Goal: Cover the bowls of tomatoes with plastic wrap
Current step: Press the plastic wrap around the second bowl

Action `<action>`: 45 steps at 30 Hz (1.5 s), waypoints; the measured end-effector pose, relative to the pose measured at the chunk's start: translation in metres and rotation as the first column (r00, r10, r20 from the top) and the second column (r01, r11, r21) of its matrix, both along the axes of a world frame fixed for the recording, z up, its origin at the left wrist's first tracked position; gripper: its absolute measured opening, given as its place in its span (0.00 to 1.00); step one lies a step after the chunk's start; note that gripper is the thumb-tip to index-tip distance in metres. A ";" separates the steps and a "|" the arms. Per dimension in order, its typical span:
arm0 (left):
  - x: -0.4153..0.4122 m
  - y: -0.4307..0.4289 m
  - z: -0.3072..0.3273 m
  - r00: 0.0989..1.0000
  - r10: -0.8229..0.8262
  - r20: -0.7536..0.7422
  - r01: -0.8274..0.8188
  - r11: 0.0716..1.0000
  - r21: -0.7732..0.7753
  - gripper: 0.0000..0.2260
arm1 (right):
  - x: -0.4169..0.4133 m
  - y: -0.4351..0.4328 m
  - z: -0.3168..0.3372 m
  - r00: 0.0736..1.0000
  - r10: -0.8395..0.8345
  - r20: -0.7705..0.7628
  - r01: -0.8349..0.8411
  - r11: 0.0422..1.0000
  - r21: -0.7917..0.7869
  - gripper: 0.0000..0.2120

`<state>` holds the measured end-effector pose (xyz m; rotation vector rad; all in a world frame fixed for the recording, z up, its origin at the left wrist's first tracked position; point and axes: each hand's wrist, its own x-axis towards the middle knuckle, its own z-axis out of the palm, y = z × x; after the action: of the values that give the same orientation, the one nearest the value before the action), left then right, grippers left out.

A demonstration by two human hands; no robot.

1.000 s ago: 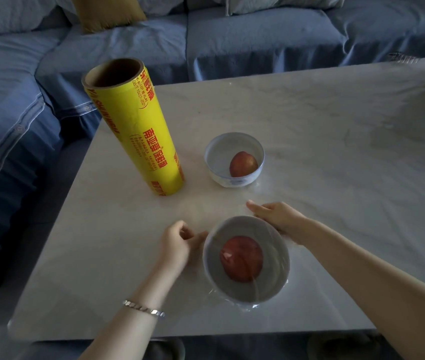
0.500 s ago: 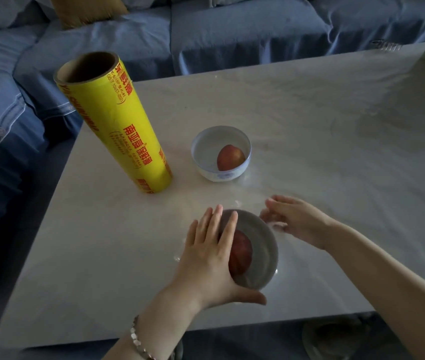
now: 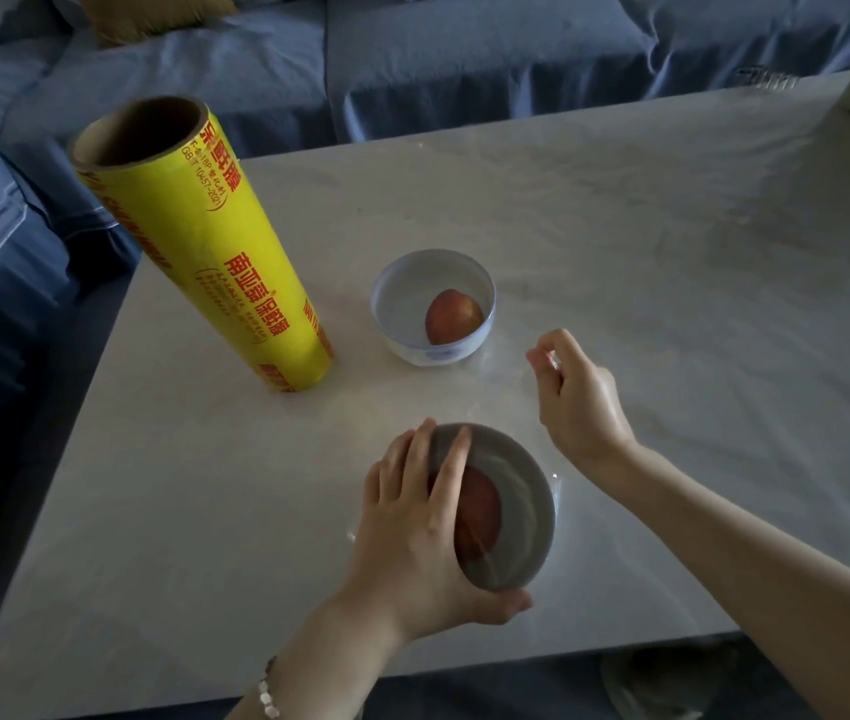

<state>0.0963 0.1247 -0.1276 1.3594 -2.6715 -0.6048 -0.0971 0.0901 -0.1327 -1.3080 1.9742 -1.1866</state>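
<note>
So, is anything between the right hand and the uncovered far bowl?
Nothing visible: only bare table lies between the right hand and the far bowl. The wrap roll stands left of that bowl, out of the path; the left hand holds the near bowl.

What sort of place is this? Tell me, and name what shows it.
Probably a home living room: a blue sofa with a mustard cushion wraps round a pale stone-look table holding a roll of plastic wrap.
</note>
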 end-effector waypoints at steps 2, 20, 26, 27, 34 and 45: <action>-0.001 0.001 0.001 1.000 0.013 0.005 -0.013 1.000 0.022 0.54 | -0.003 -0.007 -0.014 0.996 -0.055 0.065 0.049 0.995 0.084 0.08; -0.040 0.017 0.007 0.875 0.483 0.012 -0.484 0.875 0.021 0.55 | -0.010 0.041 -0.011 0.769 -0.018 0.639 -0.340 0.835 0.433 0.17; -0.008 -0.014 0.020 0.980 0.107 0.165 -0.121 0.990 0.078 0.60 | 0.000 0.040 -0.008 0.845 0.029 0.534 -0.297 0.855 0.425 0.10; -0.005 -0.021 0.020 0.983 0.035 0.178 -0.050 0.996 0.080 0.61 | 0.002 0.040 -0.008 0.854 0.009 0.520 -0.250 0.884 0.395 0.10; -0.007 -0.033 0.014 0.988 -0.083 0.134 0.079 0.996 0.037 0.61 | 0.011 0.037 0.014 0.835 -0.126 0.536 0.087 0.991 0.098 0.11; -0.008 -0.031 0.009 0.995 -0.031 0.093 0.028 0.999 0.032 0.59 | 0.003 0.019 -0.009 0.926 -0.285 0.246 0.274 0.958 0.079 0.05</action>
<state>0.0885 0.0935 -0.1186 1.3916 -2.7715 -0.6025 -0.0941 0.1095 -0.1420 -0.8200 2.0252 -1.3589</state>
